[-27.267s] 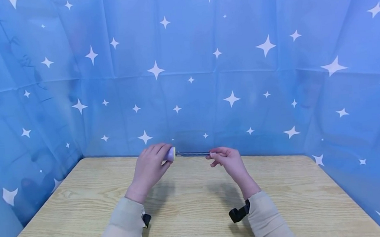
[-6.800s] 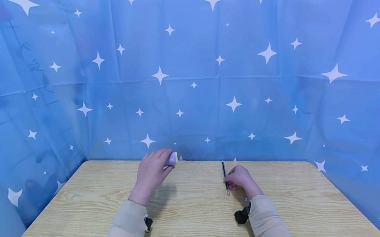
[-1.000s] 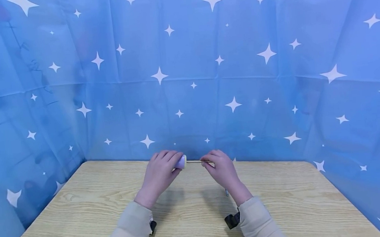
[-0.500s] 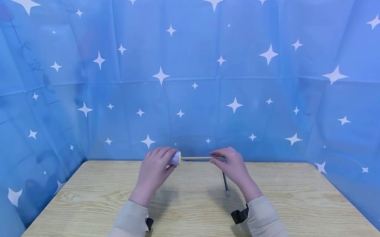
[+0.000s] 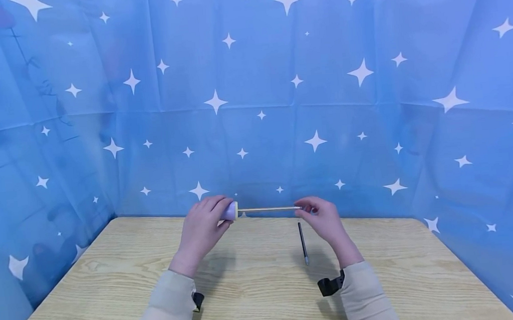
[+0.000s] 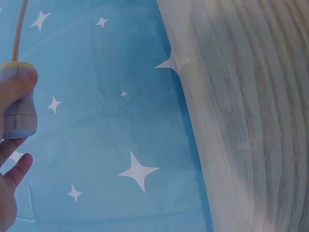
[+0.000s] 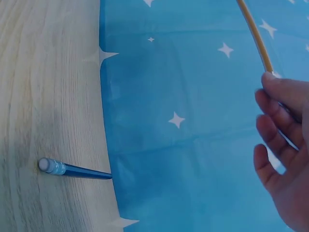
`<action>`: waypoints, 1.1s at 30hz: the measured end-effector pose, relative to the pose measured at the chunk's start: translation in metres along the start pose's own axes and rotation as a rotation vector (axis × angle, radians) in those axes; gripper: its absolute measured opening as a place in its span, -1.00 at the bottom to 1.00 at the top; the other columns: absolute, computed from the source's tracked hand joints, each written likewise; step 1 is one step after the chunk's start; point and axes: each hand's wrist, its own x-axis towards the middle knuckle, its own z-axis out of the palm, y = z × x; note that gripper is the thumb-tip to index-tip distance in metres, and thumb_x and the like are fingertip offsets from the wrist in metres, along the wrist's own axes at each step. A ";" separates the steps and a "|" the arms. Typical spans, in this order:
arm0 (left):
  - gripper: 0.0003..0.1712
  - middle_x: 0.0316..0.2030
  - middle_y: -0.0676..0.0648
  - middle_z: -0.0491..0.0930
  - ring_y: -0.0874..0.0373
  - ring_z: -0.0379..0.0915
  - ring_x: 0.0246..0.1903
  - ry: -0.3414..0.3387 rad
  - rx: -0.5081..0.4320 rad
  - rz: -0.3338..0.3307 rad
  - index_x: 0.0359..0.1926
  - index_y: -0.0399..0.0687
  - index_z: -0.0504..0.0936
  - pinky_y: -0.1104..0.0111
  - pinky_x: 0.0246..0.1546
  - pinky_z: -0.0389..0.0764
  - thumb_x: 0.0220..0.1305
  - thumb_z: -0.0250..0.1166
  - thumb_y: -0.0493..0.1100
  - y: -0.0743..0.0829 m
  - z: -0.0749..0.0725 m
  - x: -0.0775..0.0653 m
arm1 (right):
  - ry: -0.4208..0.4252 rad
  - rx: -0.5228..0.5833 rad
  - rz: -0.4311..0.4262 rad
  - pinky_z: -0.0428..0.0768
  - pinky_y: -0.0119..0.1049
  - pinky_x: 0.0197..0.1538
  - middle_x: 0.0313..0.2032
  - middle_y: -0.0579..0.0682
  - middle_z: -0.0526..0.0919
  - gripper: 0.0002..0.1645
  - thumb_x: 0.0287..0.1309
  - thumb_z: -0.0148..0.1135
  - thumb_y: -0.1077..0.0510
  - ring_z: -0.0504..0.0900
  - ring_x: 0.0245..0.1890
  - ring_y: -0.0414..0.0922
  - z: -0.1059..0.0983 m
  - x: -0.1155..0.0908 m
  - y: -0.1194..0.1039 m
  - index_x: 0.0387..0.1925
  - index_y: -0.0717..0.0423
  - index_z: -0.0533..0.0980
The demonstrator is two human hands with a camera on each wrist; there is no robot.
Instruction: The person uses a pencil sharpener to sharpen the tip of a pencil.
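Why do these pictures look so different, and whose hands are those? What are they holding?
Those belong to a person working bare-handed. The wide picture comes from a camera on the person's head; the other two come from cameras on the wrists. The left hand holds a small lavender barrel-shaped thing with a yellow rim. The right hand pinches the end of a slim yellow stick, probably a pencil, that reaches across to it. On the pale wood-grained table lies a dark slim pencil with a pale eraser end. Behind hangs a blue sheet with white stars.
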 end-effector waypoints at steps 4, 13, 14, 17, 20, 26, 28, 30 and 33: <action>-0.42 0.00 -0.05 0.61 0.02 0.50 0.01 0.013 0.005 0.003 0.08 -0.02 0.61 0.11 -0.05 0.55 -0.04 0.55 -0.20 0.000 0.001 0.000 | -0.039 0.001 0.033 0.48 -0.22 -0.32 -0.47 -0.08 0.55 -0.80 0.18 0.33 0.19 0.46 -0.43 -0.12 -0.001 0.001 0.000 -0.16 0.17 0.67; -0.44 -0.06 -0.01 0.64 0.02 0.50 -0.01 0.066 -0.006 0.026 0.05 -0.01 0.63 0.13 -0.11 0.55 -0.06 0.55 -0.24 0.001 0.002 0.001 | -0.133 0.042 0.089 0.50 -0.25 -0.38 -0.36 -0.02 0.67 -0.76 0.26 0.27 0.12 0.51 -0.41 -0.11 -0.004 0.001 0.004 -0.14 0.19 0.66; -0.44 -0.06 -0.01 0.65 0.02 0.50 -0.01 0.068 -0.006 0.026 0.05 -0.01 0.64 0.13 -0.11 0.55 -0.06 0.55 -0.24 0.001 0.002 0.001 | -0.141 0.047 0.095 0.51 -0.24 -0.36 -0.34 -0.01 0.68 -0.74 0.27 0.26 0.11 0.52 -0.39 -0.11 -0.004 0.001 0.005 -0.13 0.20 0.66; -0.43 -0.06 -0.01 0.65 0.02 0.50 -0.01 0.069 -0.008 0.021 0.06 -0.01 0.64 0.13 -0.13 0.55 -0.06 0.55 -0.25 0.001 0.001 0.001 | -0.157 0.067 0.101 0.53 -0.21 -0.31 -0.30 0.00 0.69 -0.72 0.29 0.23 0.10 0.56 -0.35 -0.07 -0.004 0.000 0.004 -0.10 0.22 0.65; -0.42 -0.06 -0.01 0.65 0.02 0.50 -0.01 0.070 -0.009 0.022 0.07 -0.01 0.64 0.13 -0.14 0.55 -0.06 0.55 -0.25 0.001 0.001 0.001 | -0.164 0.091 0.112 0.55 -0.19 -0.27 -0.29 0.03 0.68 -0.70 0.31 0.21 0.10 0.58 -0.32 -0.05 -0.004 0.000 0.004 -0.08 0.25 0.63; -0.42 -0.08 -0.02 0.65 0.00 0.50 -0.02 0.088 -0.016 0.040 0.06 -0.04 0.64 0.12 -0.08 0.54 -0.07 0.56 -0.25 0.002 0.002 0.002 | -0.159 0.128 0.138 0.58 -0.12 -0.14 -0.27 0.05 0.69 -0.66 0.35 0.16 0.07 0.62 -0.21 -0.01 -0.005 0.000 0.007 -0.05 0.27 0.62; -0.42 -0.08 -0.02 0.65 0.00 0.50 -0.03 0.095 -0.019 0.044 0.06 -0.05 0.64 0.11 -0.07 0.54 -0.07 0.56 -0.25 0.002 0.002 0.002 | -0.157 0.153 0.151 0.58 -0.07 -0.08 -0.27 0.07 0.68 -0.65 0.36 0.14 0.06 0.62 -0.18 0.01 -0.005 0.000 0.008 -0.05 0.27 0.61; -0.42 -0.08 -0.02 0.66 0.00 0.50 -0.03 0.100 -0.019 0.046 0.06 -0.05 0.65 0.11 -0.08 0.54 -0.07 0.55 -0.25 0.002 0.002 0.002 | -0.152 0.180 0.163 0.57 -0.04 -0.04 -0.28 0.09 0.68 -0.64 0.37 0.13 0.06 0.62 -0.17 0.01 -0.005 0.000 0.008 -0.06 0.28 0.61; -0.42 -0.08 -0.02 0.66 0.00 0.50 -0.03 0.098 -0.017 0.045 0.07 -0.05 0.64 0.12 -0.10 0.54 -0.06 0.55 -0.25 0.002 0.003 0.001 | -0.143 0.210 0.184 0.56 -0.04 -0.03 -0.30 0.11 0.68 -0.64 0.38 0.12 0.06 0.61 -0.18 -0.03 -0.003 0.000 0.009 -0.09 0.28 0.62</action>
